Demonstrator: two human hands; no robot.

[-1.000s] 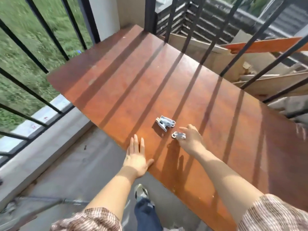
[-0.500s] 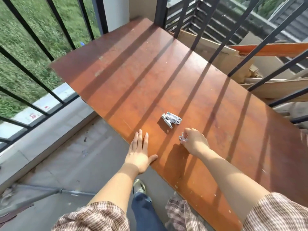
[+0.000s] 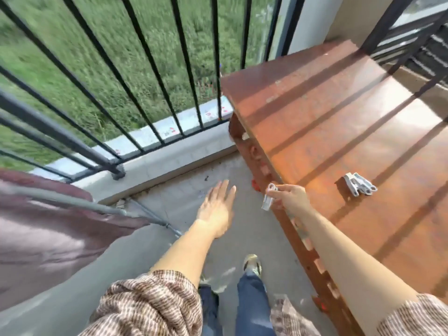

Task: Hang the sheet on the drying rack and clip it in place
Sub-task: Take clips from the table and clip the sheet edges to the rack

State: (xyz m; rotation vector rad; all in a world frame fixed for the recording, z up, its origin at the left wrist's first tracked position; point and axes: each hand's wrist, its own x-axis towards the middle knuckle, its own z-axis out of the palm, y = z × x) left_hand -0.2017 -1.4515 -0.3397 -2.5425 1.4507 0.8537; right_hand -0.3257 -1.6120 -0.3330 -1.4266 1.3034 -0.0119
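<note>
The sheet already drapes over the rack bar at nine o'clock (no clip on it that I can see). The right hand pinches one clip, and the left hand hangs open-fingered. Spare clips lie at three o'clock. Clipping remains.

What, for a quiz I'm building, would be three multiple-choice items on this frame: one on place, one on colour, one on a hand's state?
1. Where do the spare clips lie? A floor; B wooden table; C railing.
2. What colour is the sheet? A maroon; B white; C green.
3. The left hand is: A gripping a clip; B open, empty; C holding the sheet.
Answers: 1 B, they rest on the tabletop. 2 A, the draped cloth is maroon. 3 B, fingers straight; only the right hand pinches a white clip.
</note>
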